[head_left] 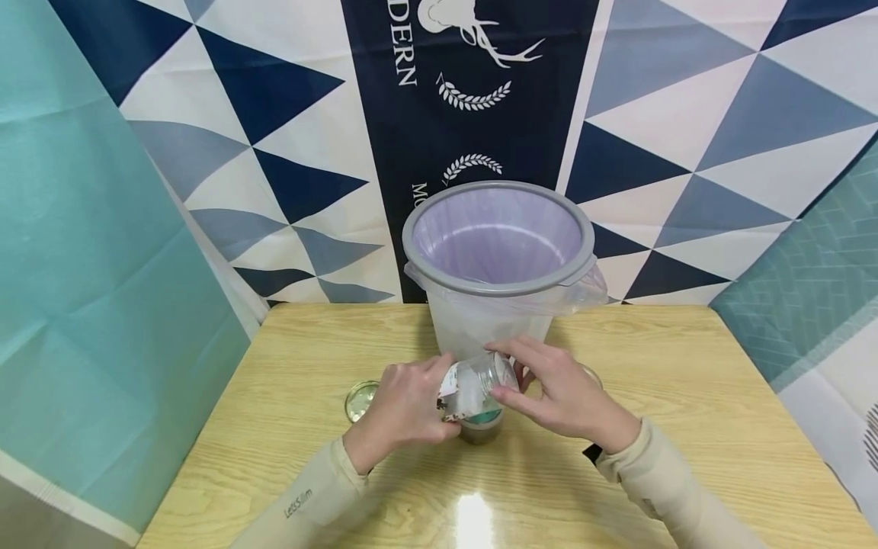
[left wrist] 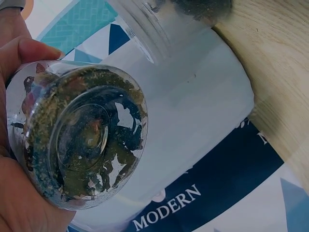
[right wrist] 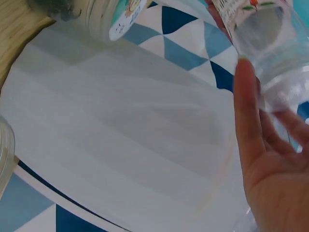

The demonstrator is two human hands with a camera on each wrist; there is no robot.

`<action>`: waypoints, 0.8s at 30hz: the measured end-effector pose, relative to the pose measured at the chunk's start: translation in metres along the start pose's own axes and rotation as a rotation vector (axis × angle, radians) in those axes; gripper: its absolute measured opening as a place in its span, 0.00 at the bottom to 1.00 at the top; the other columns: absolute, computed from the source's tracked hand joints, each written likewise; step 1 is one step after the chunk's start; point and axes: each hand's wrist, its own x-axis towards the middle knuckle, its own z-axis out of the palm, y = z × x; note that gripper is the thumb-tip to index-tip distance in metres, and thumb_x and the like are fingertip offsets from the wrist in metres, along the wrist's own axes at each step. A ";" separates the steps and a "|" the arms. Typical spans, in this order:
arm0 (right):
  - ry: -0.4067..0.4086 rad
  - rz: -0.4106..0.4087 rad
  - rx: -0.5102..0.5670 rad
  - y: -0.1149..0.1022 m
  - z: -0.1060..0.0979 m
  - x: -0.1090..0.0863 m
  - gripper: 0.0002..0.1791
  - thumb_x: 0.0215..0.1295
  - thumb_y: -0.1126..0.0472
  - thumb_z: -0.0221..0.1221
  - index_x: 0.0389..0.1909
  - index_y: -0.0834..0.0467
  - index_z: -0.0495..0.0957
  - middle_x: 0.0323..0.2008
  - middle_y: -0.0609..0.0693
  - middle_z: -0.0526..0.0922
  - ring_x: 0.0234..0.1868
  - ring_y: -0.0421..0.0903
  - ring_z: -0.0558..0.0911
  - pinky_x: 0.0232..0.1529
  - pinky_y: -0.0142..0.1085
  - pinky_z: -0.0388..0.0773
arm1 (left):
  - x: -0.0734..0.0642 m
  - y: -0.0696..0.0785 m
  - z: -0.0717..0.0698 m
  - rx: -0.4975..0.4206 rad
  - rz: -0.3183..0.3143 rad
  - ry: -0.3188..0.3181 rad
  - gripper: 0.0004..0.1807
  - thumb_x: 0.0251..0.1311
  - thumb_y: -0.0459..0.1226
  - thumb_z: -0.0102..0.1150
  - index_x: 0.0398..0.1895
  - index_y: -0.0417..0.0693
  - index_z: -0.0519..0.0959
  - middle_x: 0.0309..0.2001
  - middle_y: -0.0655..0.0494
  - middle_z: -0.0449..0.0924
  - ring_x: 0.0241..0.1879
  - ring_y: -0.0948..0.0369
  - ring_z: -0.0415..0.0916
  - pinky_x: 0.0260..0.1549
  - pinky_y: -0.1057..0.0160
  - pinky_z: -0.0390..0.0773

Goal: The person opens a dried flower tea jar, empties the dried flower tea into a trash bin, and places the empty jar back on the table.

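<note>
My left hand (head_left: pixel 414 400) grips a clear plastic jar (head_left: pixel 469 390) round its body, tilted sideways with its neck to the right. Dried brown-green leafy bits show through the jar's base (left wrist: pixel 87 140) in the left wrist view. At the neck, my right hand (head_left: pixel 559 389) holds the jar between thumb and fingers; the right wrist view shows its fingers (right wrist: pixel 248 104) against the clear neck. Below, partly hidden by the held jar, a second jar (head_left: pixel 482 429) stands on the table. It has a printed lid label (right wrist: pixel 128 17) and dark contents.
A tall whitish bin (head_left: pixel 456 328) with a grey rim and purple-tinted liner stands at the table's back edge. On the wooden table (head_left: pixel 309 343), a round clear container (head_left: pixel 359 399) sits left of my hands. Another clear rim (head_left: pixel 591 375) peeks out behind my right hand.
</note>
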 end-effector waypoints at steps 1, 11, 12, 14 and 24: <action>-0.018 -0.007 -0.003 0.000 -0.002 -0.001 0.29 0.65 0.54 0.69 0.65 0.57 0.77 0.45 0.42 0.81 0.36 0.33 0.79 0.35 0.30 0.82 | 0.000 0.000 0.000 0.006 0.002 0.000 0.42 0.23 0.57 0.85 0.45 0.51 0.75 0.29 0.62 0.82 0.21 0.66 0.74 0.17 0.67 0.70; -0.054 0.029 -0.035 -0.001 -0.009 -0.003 0.39 0.65 0.52 0.69 0.75 0.58 0.68 0.58 0.51 0.83 0.46 0.40 0.84 0.48 0.43 0.85 | -0.001 -0.002 0.001 -0.005 -0.006 0.012 0.42 0.23 0.56 0.85 0.44 0.49 0.75 0.29 0.62 0.81 0.20 0.67 0.72 0.17 0.68 0.69; -0.051 0.037 -0.029 -0.001 -0.008 -0.002 0.37 0.66 0.53 0.69 0.73 0.59 0.69 0.55 0.49 0.84 0.44 0.39 0.83 0.46 0.41 0.84 | -0.001 -0.002 0.001 -0.003 -0.006 0.011 0.42 0.23 0.56 0.85 0.44 0.49 0.75 0.28 0.63 0.81 0.19 0.67 0.71 0.17 0.69 0.69; -0.054 0.060 -0.030 -0.002 -0.007 -0.001 0.34 0.67 0.53 0.68 0.71 0.59 0.72 0.49 0.46 0.84 0.40 0.37 0.82 0.42 0.36 0.83 | -0.001 -0.002 0.002 0.001 -0.005 0.009 0.42 0.23 0.56 0.85 0.44 0.50 0.75 0.28 0.63 0.80 0.19 0.67 0.70 0.17 0.69 0.68; -0.102 0.067 -0.062 -0.004 -0.010 0.000 0.33 0.65 0.49 0.70 0.69 0.55 0.74 0.39 0.39 0.78 0.34 0.33 0.77 0.35 0.30 0.78 | 0.001 -0.001 0.004 0.031 0.016 0.028 0.41 0.23 0.57 0.84 0.44 0.50 0.75 0.27 0.64 0.79 0.18 0.68 0.69 0.15 0.69 0.67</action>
